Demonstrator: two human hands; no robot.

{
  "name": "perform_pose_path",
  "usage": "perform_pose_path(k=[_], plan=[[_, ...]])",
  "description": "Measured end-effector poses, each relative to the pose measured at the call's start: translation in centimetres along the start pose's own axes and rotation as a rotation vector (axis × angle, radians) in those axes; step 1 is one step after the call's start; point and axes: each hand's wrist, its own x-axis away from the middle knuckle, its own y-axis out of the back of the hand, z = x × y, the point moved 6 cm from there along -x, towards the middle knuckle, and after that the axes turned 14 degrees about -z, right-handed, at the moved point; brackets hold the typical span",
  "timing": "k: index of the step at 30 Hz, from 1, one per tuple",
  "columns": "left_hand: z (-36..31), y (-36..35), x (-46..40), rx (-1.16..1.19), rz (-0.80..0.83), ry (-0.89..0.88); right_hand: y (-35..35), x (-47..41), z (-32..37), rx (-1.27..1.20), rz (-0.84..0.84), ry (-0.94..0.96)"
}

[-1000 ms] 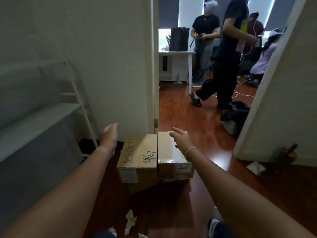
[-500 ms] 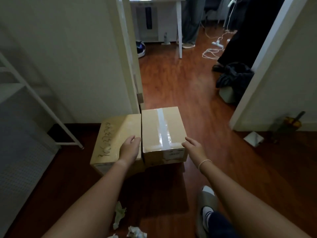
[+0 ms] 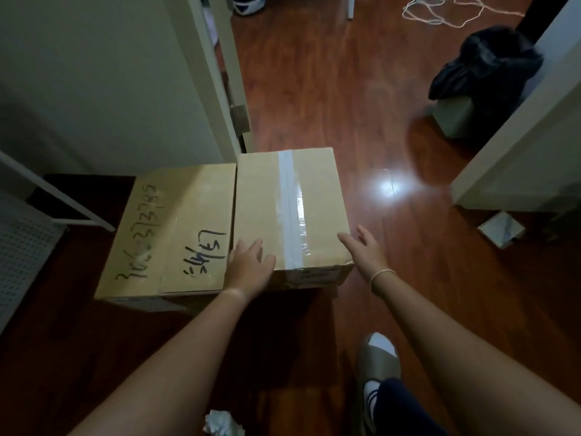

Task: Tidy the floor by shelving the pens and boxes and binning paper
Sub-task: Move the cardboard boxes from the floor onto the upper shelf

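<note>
Two cardboard boxes stand side by side on the wooden floor. The right box (image 3: 267, 202) has clear tape down its top. The left box (image 3: 169, 228) has black handwriting on top. My left hand (image 3: 248, 265) rests open at the near left corner of the taped box, over the seam between the boxes. Just off that box's near right corner my right hand (image 3: 366, 251) hovers open, fingers spread. A crumpled paper (image 3: 223, 424) lies on the floor by the bottom edge.
A white shelf frame (image 3: 56, 199) stands at left against the wall. A door jamb (image 3: 220, 77) rises behind the boxes. A black bag on a bin (image 3: 481, 70) sits at right, a white cable (image 3: 440, 9) beyond it, folded paper (image 3: 501, 229) by the right wall. My shoe (image 3: 379, 360) is near.
The view has tilted down and closer to the boxes. My left hand has slid from the written box toward the taped box's corner; my right hand stays beside its right corner.
</note>
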Motion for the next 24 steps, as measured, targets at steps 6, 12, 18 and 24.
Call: perform_pose_path(k=[6, 12, 18, 24], plan=[[-1.0, -0.9, 0.2, -0.179, -0.087, 0.012, -2.1, -3.5, -0.9, 0.053, 0.062, -0.034], [-1.4, 0.5, -1.0, 0.089, -0.262, 0.176, -2.5, -5.9, -1.4, 0.072, 0.109, -0.079], [-0.7, -0.3, -1.7, 0.305, -0.214, 0.375, -1.5, -7.3, -1.6, 0.017, 0.096, -0.078], [-0.4, -1.4, -1.6, 0.499, -0.119, 0.467, 0.4, -7.3, -1.8, 0.009, 0.100, -0.058]])
